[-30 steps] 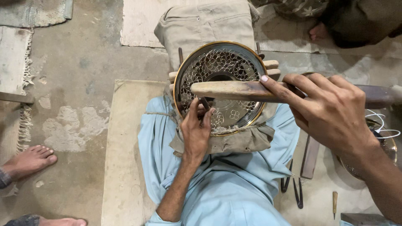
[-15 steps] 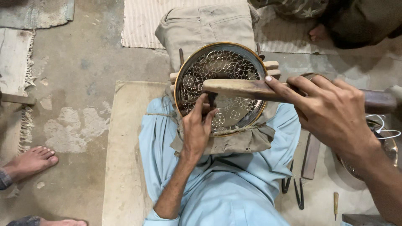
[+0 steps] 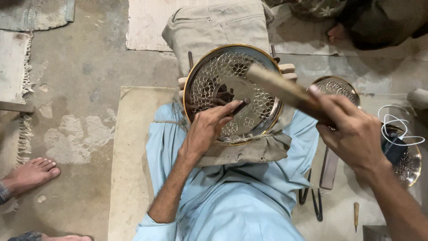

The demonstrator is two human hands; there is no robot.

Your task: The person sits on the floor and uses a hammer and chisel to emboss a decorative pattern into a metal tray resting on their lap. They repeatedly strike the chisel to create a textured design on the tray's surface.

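My left hand (image 3: 209, 129) rests on the tray (image 3: 232, 91), which sits propped on a cloth-covered block over my lap. Its fingers pinch a chisel (image 3: 238, 107), tip against the engraved metal near the tray's middle. My right hand (image 3: 354, 134) is closed around a wooden mallet (image 3: 285, 89), blurred, its head above the tray's right side, just beside the chisel. A smaller tray (image 3: 336, 87) lies behind that hand.

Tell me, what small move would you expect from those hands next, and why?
Probably a short downward tap: the right hand holds the wooden mallet raised and blurred above the engraved metal plate, while the left hand pinches a thin chisel with its tip set against the plate's pattern. The mallet head hangs close to the chisel's top, so striking it seems likely.
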